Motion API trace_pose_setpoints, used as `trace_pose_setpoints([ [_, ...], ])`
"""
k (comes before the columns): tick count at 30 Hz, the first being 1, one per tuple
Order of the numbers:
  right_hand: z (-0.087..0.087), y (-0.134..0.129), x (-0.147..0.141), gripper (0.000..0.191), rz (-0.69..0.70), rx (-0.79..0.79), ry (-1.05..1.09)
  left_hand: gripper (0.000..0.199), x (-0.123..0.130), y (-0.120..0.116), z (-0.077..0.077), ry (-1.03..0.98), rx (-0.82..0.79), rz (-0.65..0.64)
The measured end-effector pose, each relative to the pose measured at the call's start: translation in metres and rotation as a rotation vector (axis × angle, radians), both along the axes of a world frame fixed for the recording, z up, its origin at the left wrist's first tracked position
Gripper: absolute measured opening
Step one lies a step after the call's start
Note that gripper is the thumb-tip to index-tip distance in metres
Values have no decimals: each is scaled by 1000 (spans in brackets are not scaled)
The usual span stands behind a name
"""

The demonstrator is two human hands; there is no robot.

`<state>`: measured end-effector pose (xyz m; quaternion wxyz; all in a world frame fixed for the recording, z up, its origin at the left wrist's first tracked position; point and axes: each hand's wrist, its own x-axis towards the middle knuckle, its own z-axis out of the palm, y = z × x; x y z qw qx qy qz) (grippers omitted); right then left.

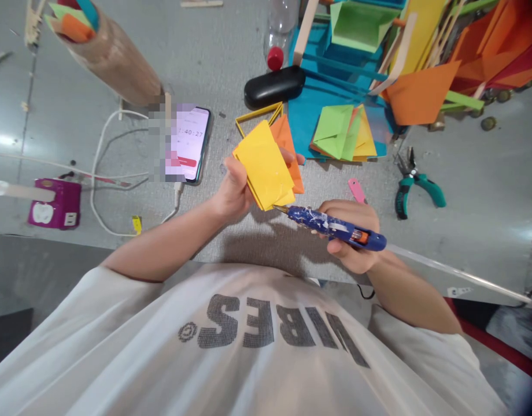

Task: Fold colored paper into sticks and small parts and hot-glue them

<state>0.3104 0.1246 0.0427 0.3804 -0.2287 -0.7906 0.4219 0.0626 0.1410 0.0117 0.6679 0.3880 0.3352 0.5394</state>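
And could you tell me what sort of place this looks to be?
Probably a craft workbench: the right hand holds a glue gun to folded yellow paper in the left hand, with pliers and wooden sticks lying on the grey tabletop.

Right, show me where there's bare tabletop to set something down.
Bare tabletop shows between the brown tube and the bottle, and right of the pliers. Upper right is crowded with coloured paper and wooden sticks; the left hand with yellow paper and right hand with glue gun fill the middle.
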Motion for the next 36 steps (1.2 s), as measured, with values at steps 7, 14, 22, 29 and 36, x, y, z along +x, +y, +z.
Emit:
trace_pose_setpoints([
  [7, -1, 0, 1, 49, -26, -19, 4, 95, 0, 1, 1, 39, -25, 32],
  [14, -1, 2, 4, 45, -36, 6, -2, 94, -3, 1, 1, -1, 2, 22],
  [22, 0, 2, 5, 45, -57, 4, -27, 112, -4, 2, 0, 6, 5, 41],
  [29, -1, 1, 4, 46, -69, 22, -30, 115, -6, 2, -2, -1, -33, -33],
  [36, -1, 2, 4, 42, -80, 29, -26, 106, -7, -2, 7, -47, -21, -177],
])
